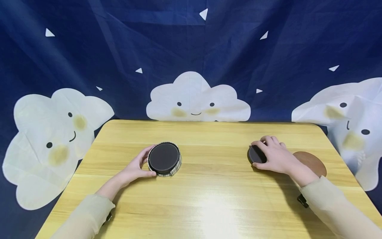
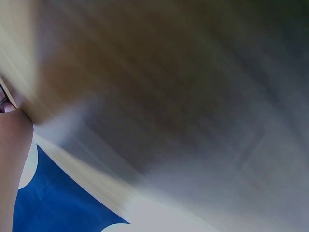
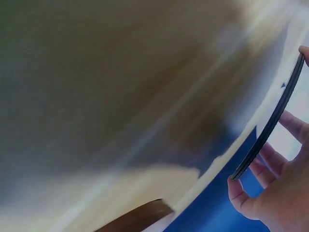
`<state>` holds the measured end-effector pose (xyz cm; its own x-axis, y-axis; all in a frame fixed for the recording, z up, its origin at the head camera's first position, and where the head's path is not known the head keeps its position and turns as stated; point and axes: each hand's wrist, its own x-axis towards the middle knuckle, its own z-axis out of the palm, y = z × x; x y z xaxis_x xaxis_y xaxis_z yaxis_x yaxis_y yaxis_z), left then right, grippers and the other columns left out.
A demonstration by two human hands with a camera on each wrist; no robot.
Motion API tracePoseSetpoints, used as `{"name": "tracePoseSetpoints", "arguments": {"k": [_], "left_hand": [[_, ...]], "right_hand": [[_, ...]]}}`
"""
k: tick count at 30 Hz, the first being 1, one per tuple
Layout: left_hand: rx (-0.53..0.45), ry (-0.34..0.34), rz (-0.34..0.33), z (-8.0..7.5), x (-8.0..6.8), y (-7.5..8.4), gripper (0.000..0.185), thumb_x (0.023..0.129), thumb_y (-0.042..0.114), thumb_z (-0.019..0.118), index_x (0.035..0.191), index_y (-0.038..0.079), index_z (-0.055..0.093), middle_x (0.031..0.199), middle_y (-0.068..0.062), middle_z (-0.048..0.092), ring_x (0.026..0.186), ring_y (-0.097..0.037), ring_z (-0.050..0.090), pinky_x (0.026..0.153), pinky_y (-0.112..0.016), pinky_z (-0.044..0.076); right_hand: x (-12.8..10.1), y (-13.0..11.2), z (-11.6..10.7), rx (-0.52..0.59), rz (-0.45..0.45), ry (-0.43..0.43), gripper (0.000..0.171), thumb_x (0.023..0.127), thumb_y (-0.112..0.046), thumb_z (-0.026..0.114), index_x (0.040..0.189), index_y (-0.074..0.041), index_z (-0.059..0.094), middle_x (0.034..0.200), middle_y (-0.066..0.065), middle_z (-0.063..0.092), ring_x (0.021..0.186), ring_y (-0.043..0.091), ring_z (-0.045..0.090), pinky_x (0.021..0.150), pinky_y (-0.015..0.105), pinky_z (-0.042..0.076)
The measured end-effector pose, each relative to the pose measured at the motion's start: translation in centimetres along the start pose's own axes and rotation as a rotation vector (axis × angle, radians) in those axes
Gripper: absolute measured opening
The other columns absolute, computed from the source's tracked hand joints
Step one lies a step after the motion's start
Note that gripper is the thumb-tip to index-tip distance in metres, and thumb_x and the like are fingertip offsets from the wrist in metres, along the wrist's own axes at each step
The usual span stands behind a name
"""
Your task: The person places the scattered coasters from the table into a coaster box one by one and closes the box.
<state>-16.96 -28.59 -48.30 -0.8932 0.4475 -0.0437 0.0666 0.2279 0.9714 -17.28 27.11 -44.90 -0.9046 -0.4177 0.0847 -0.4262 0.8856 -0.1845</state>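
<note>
My left hand (image 1: 135,169) grips a round box (image 1: 176,168) with plaid sides, its thumb at the near side and its fingers along the left. The top of the box is a flat black disc (image 1: 164,157); whether that is a lid or a coaster inside I cannot tell. Further right, my right hand (image 1: 276,156) holds a thin dark coaster (image 1: 256,154) by its edges. The right wrist view shows this coaster (image 3: 270,128) edge-on, between thumb and fingers. Only a strip of the left hand (image 2: 14,140) appears in the left wrist view.
A brown round coaster (image 1: 311,162) lies on the wooden table (image 1: 209,186), partly hidden behind the right forearm. Behind the table's far edge hangs a blue cloth (image 1: 179,43) printed with white clouds (image 1: 198,94).
</note>
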Motion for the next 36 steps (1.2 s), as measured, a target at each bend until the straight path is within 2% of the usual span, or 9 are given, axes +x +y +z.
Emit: {"name": "tracePoseSetpoints", "arguments": {"k": [20,36], "left_hand": [[0.019,0.006,-0.015,-0.1,0.1,0.2,0.109,0.08,0.006,0.092,0.168,0.009,0.027,0.169,-0.024,0.034,0.134,0.014,0.046,0.11,-0.002,0.029],[0.006,-0.001,-0.009,-0.1,0.0,0.1,0.11,0.08,0.006,0.092,0.168,0.009,0.026,0.169,-0.025,0.033,0.134,0.013,0.047,0.111,-0.003,0.031]], "right_hand": [[3.7,-3.8,-0.4,-0.018,-0.115,-0.027,0.071,0.079,-0.048,0.086,0.14,-0.02,0.062,0.133,0.017,0.054,0.123,0.038,0.049,0.083,0.052,0.043],[6.9,-8.4,-0.2,-0.014,-0.241,-0.006,0.075,0.075,-0.051,0.087,0.138,-0.018,0.062,0.133,0.017,0.054,0.121,0.036,0.05,0.085,0.054,0.047]]}}
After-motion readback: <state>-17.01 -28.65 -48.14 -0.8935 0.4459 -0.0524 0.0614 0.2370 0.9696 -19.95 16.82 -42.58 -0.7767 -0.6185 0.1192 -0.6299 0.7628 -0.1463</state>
